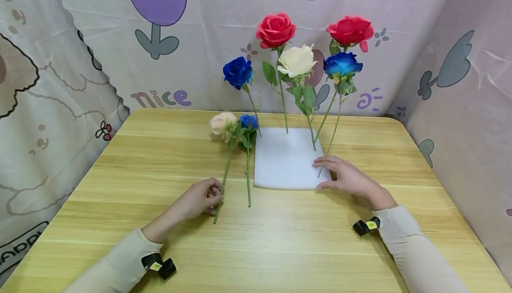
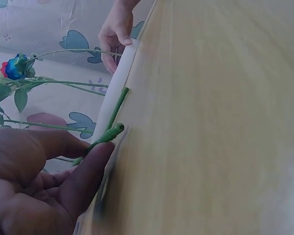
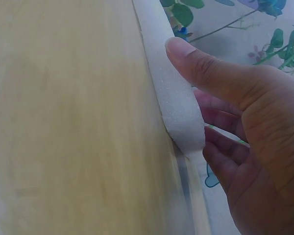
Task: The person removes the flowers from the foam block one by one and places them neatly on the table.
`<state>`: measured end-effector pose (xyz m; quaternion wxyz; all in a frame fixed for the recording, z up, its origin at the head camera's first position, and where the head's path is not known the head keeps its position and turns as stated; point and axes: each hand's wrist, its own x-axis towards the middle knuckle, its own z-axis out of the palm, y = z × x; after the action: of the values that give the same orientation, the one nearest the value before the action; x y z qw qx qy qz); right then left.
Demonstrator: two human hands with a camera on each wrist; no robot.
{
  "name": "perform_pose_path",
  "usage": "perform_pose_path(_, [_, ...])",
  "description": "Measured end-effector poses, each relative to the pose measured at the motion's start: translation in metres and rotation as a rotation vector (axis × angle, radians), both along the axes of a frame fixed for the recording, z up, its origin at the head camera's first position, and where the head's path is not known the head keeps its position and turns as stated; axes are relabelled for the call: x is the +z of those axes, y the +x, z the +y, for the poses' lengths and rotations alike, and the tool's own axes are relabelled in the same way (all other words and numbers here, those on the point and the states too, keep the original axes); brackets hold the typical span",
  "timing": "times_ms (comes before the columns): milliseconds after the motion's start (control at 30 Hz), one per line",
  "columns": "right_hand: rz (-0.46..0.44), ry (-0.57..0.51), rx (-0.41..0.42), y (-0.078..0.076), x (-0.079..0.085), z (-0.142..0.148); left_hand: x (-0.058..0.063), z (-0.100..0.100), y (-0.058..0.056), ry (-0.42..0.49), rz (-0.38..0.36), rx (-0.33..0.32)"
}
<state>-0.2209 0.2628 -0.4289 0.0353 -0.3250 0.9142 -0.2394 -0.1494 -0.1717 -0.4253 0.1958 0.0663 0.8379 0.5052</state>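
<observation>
My left hand pinches the lower green stem of a pale peach rose between thumb and fingers. In the left wrist view, the cut stem end sticks out past the thumb. Just right of it, a short blue rose lies on the table. My right hand rests at the front right corner of a white foam board, thumb at the front edge, fingers loosely spread beside a leaning blue rose. The right wrist view shows the thumb touching the foam edge.
Also standing in the board are two red roses, a white rose and another blue rose at the left edge. Under everything is a wooden table, with a printed cloth behind it.
</observation>
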Motion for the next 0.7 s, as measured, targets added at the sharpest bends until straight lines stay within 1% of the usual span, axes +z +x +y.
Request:
perform_pose_path(100, [-0.001, 0.001, 0.0, 0.0002, 0.0001, -0.0002, 0.0, 0.002, -0.0006, -0.01, -0.001, -0.014])
perform_pose_path(433, [0.009, -0.003, -0.001, 0.0009, 0.0, 0.0002, 0.0013, 0.0082, -0.0046, -0.049, 0.032, -0.071])
perform_pose_path(567, [0.019, -0.013, 0.002, 0.0013, 0.0001, 0.0002, -0.0004, 0.0082, -0.0065, -0.066, 0.047, -0.088])
perform_pose_path(700, [0.007, -0.012, 0.004, 0.0014, 0.0011, -0.0004, -0.0034, 0.0071, -0.0084, -0.081, 0.059, -0.103])
